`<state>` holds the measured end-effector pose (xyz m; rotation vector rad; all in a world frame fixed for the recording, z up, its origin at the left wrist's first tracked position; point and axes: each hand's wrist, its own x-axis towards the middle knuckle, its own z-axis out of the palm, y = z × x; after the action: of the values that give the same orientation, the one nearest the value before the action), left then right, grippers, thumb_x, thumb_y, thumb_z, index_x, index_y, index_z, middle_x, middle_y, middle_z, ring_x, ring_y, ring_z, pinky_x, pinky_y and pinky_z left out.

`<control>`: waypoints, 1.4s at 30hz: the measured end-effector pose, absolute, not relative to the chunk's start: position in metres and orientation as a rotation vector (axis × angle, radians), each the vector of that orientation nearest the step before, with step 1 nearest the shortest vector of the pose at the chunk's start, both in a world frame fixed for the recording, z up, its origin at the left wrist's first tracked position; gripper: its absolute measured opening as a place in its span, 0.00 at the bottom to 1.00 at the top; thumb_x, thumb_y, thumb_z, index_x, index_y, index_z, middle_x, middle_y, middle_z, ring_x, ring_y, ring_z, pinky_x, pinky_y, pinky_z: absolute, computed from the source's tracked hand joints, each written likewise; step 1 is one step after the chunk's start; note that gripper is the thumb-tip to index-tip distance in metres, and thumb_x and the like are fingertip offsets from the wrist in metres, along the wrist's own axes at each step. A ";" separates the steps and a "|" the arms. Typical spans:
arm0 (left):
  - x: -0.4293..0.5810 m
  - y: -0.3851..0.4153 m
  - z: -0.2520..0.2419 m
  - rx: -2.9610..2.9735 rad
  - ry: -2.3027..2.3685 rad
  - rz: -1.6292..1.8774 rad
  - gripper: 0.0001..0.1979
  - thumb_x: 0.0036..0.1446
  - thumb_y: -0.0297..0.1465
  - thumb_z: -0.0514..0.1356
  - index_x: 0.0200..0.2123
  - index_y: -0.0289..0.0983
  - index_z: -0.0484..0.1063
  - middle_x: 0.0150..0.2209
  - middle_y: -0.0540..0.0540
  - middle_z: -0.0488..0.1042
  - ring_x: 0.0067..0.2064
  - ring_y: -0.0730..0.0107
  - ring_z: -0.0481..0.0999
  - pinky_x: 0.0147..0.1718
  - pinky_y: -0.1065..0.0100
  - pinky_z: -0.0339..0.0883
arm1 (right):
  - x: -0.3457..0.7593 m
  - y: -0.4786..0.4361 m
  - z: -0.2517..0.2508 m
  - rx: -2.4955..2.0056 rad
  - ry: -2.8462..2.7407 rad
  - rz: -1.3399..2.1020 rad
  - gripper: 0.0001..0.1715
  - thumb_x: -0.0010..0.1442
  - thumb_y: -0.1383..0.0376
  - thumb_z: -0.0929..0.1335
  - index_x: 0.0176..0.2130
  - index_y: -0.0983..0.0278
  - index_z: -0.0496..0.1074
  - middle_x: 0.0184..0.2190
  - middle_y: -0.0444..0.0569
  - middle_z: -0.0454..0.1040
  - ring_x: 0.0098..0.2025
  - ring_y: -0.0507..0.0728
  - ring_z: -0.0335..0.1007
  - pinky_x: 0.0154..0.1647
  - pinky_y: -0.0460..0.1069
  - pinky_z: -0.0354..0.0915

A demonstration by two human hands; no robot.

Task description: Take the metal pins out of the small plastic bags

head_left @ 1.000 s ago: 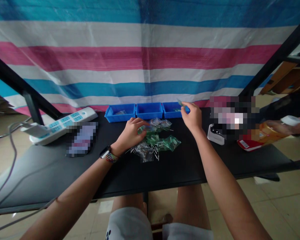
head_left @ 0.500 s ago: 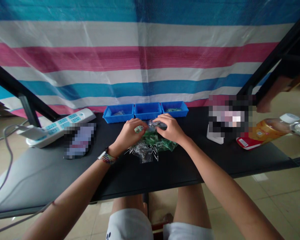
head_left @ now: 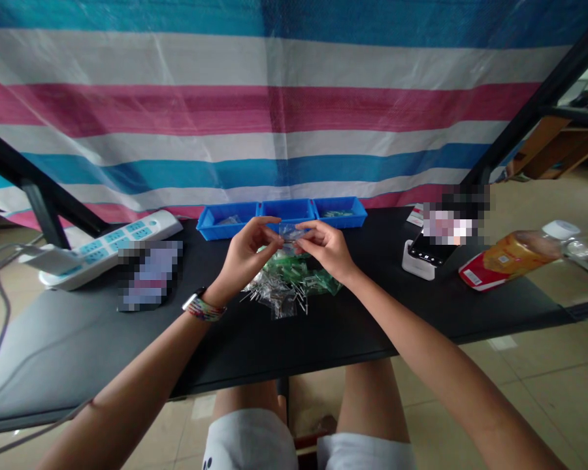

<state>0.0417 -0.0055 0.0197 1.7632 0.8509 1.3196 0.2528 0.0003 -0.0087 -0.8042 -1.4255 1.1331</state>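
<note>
My left hand [head_left: 247, 254] and my right hand [head_left: 326, 247] both pinch one small clear plastic bag [head_left: 291, 233], held just above the table between them. Below the hands lies a pile of small bags [head_left: 288, 284], some with green parts, some with metal pins. Three blue bins [head_left: 279, 213] stand in a row behind the pile; the left one and the right one each hold a small bag. My left wrist carries a watch and a coloured band.
A white power strip [head_left: 102, 249] with a cable lies at the back left on the black table [head_left: 323, 326]. A white device [head_left: 421, 258], a red pack and a lying bottle [head_left: 519, 254] are at the right. A striped tarp hangs behind.
My right hand came back from the right blue bin to the pile. Both hands then lifted a clear bag off the pile and now hold it between them.
</note>
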 end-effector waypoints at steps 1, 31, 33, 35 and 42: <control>0.042 -0.005 0.020 1.749 0.863 1.328 0.21 0.61 0.36 0.72 0.55 0.39 0.75 0.35 0.47 0.80 0.38 0.65 0.83 0.42 0.63 0.80 | 0.254 -0.002 -0.006 -0.815 -1.466 1.087 0.24 0.64 0.59 0.75 0.58 0.56 0.76 0.38 0.46 0.83 0.36 0.59 0.83 0.46 0.58 0.82; 0.041 0.002 0.010 1.697 0.920 1.352 0.12 0.61 0.40 0.71 0.34 0.39 0.75 0.28 0.50 0.75 0.29 0.69 0.76 0.31 0.67 0.71 | 0.248 -0.005 -0.006 -0.841 -1.350 1.184 0.18 0.59 0.51 0.77 0.43 0.59 0.80 0.36 0.47 0.83 0.33 0.56 0.81 0.34 0.52 0.78; 0.037 0.010 0.007 1.592 0.966 1.488 0.11 0.61 0.38 0.71 0.34 0.40 0.73 0.26 0.52 0.74 0.26 0.71 0.75 0.28 0.69 0.70 | 0.250 -0.003 -0.008 -0.882 -1.335 1.154 0.18 0.60 0.51 0.76 0.44 0.59 0.79 0.37 0.47 0.83 0.32 0.56 0.80 0.33 0.52 0.78; 0.029 0.020 0.004 1.487 1.046 1.652 0.11 0.60 0.37 0.70 0.35 0.40 0.72 0.27 0.52 0.74 0.25 0.73 0.75 0.26 0.70 0.69 | 0.253 0.001 -0.010 -0.917 -1.325 1.126 0.17 0.59 0.52 0.75 0.44 0.59 0.78 0.37 0.47 0.83 0.31 0.56 0.80 0.32 0.51 0.77; -0.008 0.053 0.002 0.981 1.083 1.850 0.19 0.57 0.42 0.72 0.40 0.42 0.66 0.35 0.51 0.79 0.31 0.72 0.83 0.35 0.69 0.78 | 0.270 0.015 -0.015 -1.096 -1.387 0.841 0.10 0.61 0.62 0.69 0.41 0.61 0.78 0.33 0.46 0.82 0.31 0.56 0.79 0.34 0.50 0.74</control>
<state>-0.0084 0.0534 0.0021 0.9808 1.0833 1.8498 0.2696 0.0148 -0.0152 -1.0955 -1.3865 0.8406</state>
